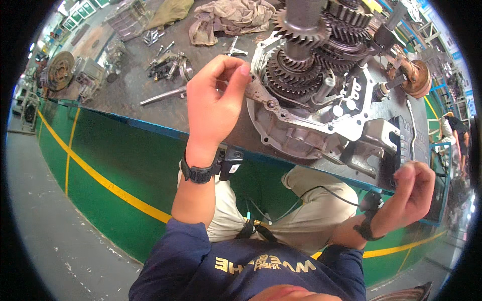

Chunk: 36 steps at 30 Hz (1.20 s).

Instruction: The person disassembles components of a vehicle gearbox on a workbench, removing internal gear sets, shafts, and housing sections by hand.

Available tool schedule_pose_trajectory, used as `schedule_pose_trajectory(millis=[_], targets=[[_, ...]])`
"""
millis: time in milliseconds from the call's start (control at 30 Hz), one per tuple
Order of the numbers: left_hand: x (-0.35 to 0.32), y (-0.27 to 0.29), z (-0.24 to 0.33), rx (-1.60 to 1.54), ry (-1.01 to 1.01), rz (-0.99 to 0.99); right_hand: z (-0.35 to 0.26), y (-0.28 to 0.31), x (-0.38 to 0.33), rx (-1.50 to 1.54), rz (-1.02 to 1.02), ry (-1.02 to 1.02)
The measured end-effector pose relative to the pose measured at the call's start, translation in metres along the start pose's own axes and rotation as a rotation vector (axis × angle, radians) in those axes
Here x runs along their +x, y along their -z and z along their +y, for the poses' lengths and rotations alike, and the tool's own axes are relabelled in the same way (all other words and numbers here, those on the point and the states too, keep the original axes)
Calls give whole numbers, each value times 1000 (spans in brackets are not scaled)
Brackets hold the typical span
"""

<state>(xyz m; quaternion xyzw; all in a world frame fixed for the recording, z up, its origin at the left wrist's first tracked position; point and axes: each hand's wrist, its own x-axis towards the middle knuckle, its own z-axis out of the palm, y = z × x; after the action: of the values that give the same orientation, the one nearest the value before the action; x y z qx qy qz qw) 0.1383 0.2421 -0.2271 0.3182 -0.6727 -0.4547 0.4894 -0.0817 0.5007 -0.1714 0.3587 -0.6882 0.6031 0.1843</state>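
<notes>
My left hand [216,100] is raised beside the near left rim of a metal gearbox housing [281,120]. Its thumb and forefinger are bent together in a pinch; anything between them is too small or hidden to make out. Toothed gears [293,75] stand on shafts inside the housing. At the right, my right hand [409,195] is held in front of the table edge with its fingers curled in, slightly blurred, and I cannot see what they hold. Closest to it lies a bent metal bracket [369,148] with a forked end, next to a black tray [396,135].
Loose bolts [152,36], small metal parts [170,65] and a rod [163,95] lie on the dark workbench [125,100]. Crumpled rags [228,22] sit behind them. A rusty flanged part [416,78] is at the right. A cable [281,215] crosses my lap.
</notes>
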Motion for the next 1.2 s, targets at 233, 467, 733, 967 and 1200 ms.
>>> schedule_pose_trajectory(millis=[233,467,733,967,1200], targets=[[-4,0,-6,54,-73,32,-81,-82,1,-266,-468,90],[-13,-10,-5,279,-294,48,-60,-126,2,-281,-538,200],[-12,-14,-12,318,-327,45,-51,-130,-3,-173,-531,212],[-9,-16,-12,293,-312,14,-37,-131,-1,-123,-502,326],[-8,-17,-9,257,-283,5,-42,-126,2,-226,-572,440]])
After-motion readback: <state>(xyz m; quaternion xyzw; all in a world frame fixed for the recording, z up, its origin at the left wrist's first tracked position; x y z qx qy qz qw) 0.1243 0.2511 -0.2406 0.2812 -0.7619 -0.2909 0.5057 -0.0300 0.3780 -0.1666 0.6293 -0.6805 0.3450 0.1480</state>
